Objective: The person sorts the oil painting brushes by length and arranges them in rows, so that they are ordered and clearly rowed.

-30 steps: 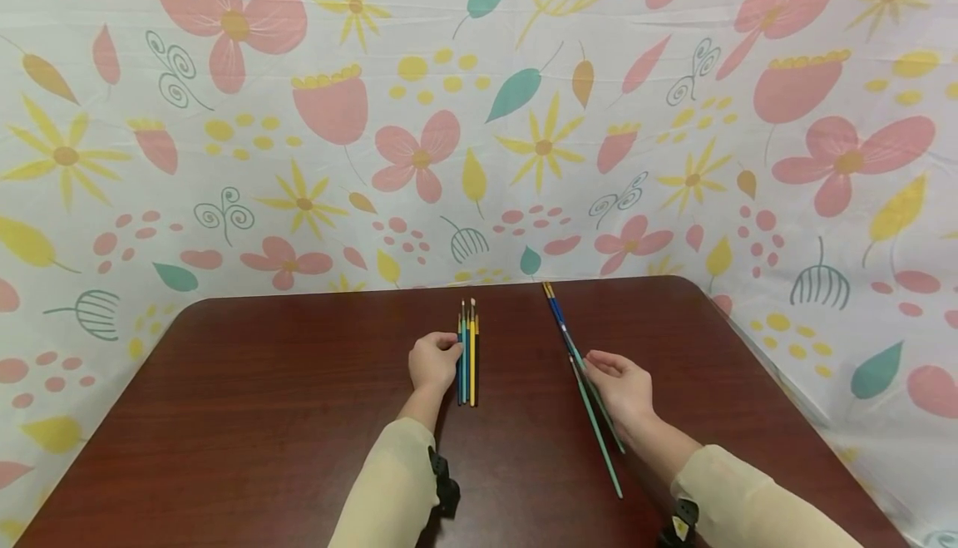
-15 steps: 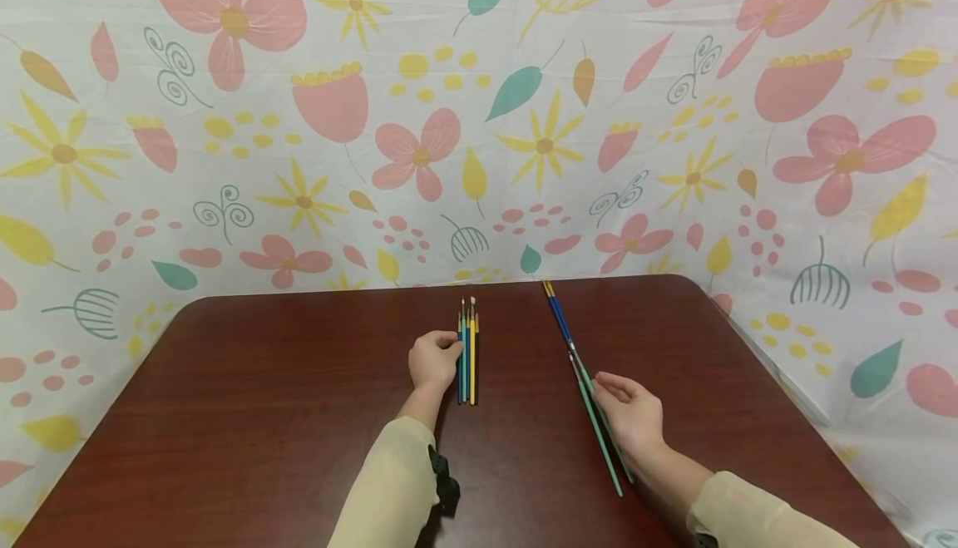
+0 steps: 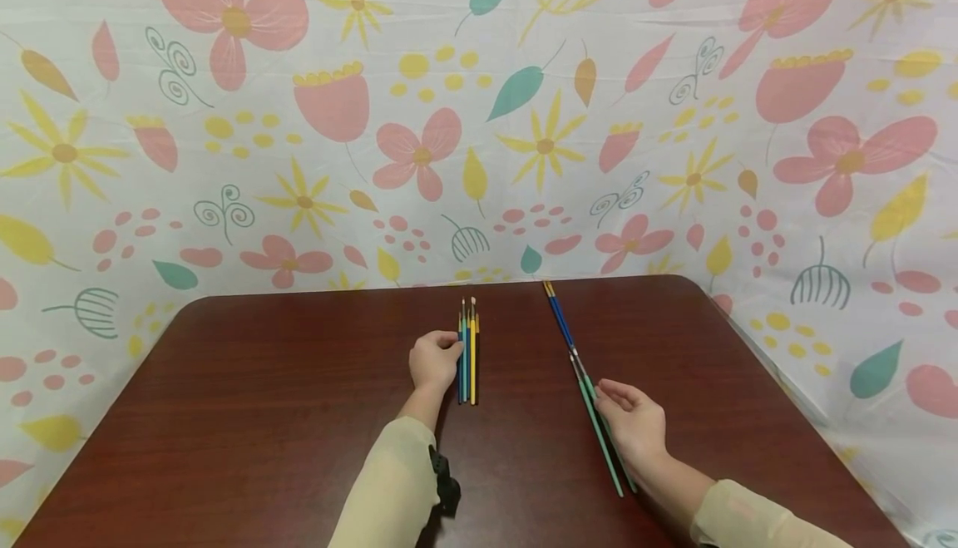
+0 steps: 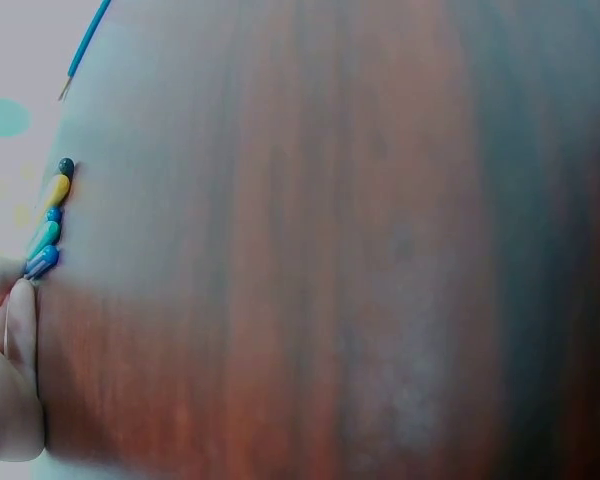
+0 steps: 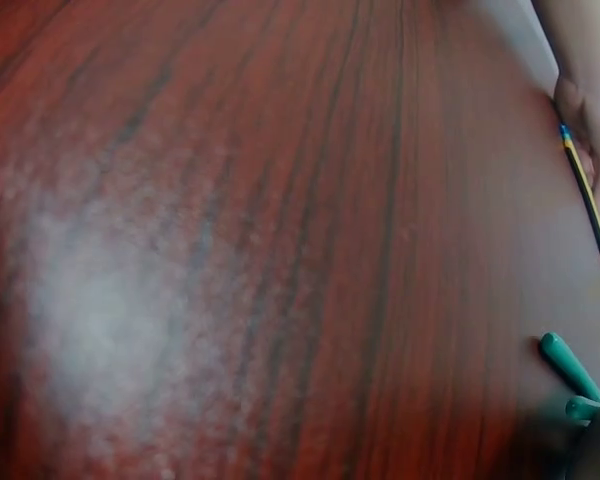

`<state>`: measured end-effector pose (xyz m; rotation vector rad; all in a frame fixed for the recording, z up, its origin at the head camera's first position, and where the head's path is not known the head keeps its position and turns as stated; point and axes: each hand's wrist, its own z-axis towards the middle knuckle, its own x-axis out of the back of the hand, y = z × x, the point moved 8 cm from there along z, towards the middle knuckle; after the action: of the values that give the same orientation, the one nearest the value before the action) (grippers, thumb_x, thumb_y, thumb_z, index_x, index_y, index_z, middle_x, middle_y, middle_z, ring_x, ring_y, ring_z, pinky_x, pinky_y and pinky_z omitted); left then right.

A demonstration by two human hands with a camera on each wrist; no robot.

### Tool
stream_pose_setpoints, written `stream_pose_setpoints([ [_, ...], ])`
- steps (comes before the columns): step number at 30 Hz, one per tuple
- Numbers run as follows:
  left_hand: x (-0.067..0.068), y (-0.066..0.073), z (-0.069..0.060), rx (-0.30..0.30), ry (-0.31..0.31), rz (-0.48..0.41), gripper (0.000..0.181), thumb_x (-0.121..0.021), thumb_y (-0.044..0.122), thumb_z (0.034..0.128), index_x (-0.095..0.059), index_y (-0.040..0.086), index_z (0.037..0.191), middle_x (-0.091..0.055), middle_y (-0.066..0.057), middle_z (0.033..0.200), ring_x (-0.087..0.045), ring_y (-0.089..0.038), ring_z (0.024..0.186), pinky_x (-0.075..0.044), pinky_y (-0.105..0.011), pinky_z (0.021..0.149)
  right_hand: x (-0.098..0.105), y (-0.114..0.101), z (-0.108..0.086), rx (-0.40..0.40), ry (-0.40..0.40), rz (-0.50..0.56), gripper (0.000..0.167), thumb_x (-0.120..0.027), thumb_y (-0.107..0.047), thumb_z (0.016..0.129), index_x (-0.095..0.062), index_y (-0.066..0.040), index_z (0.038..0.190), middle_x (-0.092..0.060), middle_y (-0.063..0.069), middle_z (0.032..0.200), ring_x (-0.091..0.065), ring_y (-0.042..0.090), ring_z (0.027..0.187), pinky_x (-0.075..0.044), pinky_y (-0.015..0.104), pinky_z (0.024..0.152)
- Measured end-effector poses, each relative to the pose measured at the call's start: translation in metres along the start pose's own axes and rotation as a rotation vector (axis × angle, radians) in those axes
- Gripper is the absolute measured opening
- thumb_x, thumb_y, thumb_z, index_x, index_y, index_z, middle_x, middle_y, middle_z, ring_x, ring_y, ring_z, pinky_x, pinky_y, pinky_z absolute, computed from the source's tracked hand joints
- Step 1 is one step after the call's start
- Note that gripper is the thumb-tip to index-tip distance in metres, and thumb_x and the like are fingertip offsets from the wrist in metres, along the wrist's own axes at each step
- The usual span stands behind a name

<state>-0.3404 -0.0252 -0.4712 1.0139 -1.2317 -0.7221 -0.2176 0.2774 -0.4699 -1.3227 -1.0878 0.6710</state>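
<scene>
In the head view, my left hand (image 3: 432,361) holds the left side of a row of several thin paintbrushes (image 3: 472,365), blue, teal and yellow, bristles away from me. The left wrist view has that hand (image 4: 10,370) against the rounded brush ends (image 4: 48,232). My right hand (image 3: 634,423) pinches a green paintbrush (image 3: 590,387), partly hidden under the fingers. Beside it, a second green paintbrush (image 3: 601,440) lies slanted. Beyond their tips lie blue paintbrushes (image 3: 561,319). The right wrist view catches two green handle ends (image 5: 570,365), not the right hand's grip.
The dark red-brown wooden table (image 3: 262,415) has rounded far corners. Behind it hangs a white cloth (image 3: 449,32) printed with pink, yellow and teal flowers and leaves.
My right hand has slid toward me and slightly right with its green paintbrush, whose tip now lies near the other green brush's tip. My left hand has stayed in place.
</scene>
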Motion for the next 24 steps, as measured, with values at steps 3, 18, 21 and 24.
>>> stream_pose_setpoints([
  [3,-0.0004,0.0002,0.0005,0.003,0.001,-0.001,0.017,-0.069,0.022,0.0862,-0.074,0.012,0.100,-0.072,-0.005,0.097,-0.065,-0.022,0.085,-0.055,-0.037,0.073,-0.0005,-0.0001,0.0003,0.006,-0.002,0.008,0.038,-0.059,-0.002,0.088,-0.057,0.007,0.125,-0.056,0.025,0.128,-0.059,-0.014,0.087,-0.049,0.008,0.073],
  [18,0.0005,0.0014,0.0000,-0.003,0.004,0.002,0.017,-0.070,0.020,0.0856,-0.074,0.011,0.099,-0.072,-0.006,0.097,-0.066,-0.022,0.086,-0.055,-0.037,0.074,0.0011,-0.0010,0.0008,-0.002,0.011,-0.032,0.037,-0.063,-0.009,0.089,-0.059,0.003,0.124,-0.061,0.021,0.124,-0.058,-0.015,0.082,-0.050,0.010,0.070],
  [21,0.0002,0.0012,0.0000,-0.001,0.003,0.006,0.017,-0.070,0.020,0.0855,-0.074,0.011,0.099,-0.072,-0.005,0.097,-0.066,-0.022,0.086,-0.055,-0.037,0.074,0.0020,-0.0022,0.0020,-0.006,0.033,-0.052,0.038,-0.065,-0.014,0.088,-0.061,0.001,0.122,-0.063,0.019,0.122,-0.057,-0.015,0.079,-0.050,0.010,0.068],
  [24,0.0002,0.0008,-0.0001,0.003,0.001,0.005,0.017,-0.070,0.021,0.0857,-0.074,0.011,0.099,-0.072,-0.005,0.097,-0.066,-0.022,0.086,-0.055,-0.037,0.074,0.0018,-0.0046,0.0028,-0.012,0.039,-0.062,0.039,-0.066,-0.017,0.088,-0.061,-0.001,0.123,-0.062,0.017,0.124,-0.055,-0.016,0.079,-0.049,0.011,0.067],
])
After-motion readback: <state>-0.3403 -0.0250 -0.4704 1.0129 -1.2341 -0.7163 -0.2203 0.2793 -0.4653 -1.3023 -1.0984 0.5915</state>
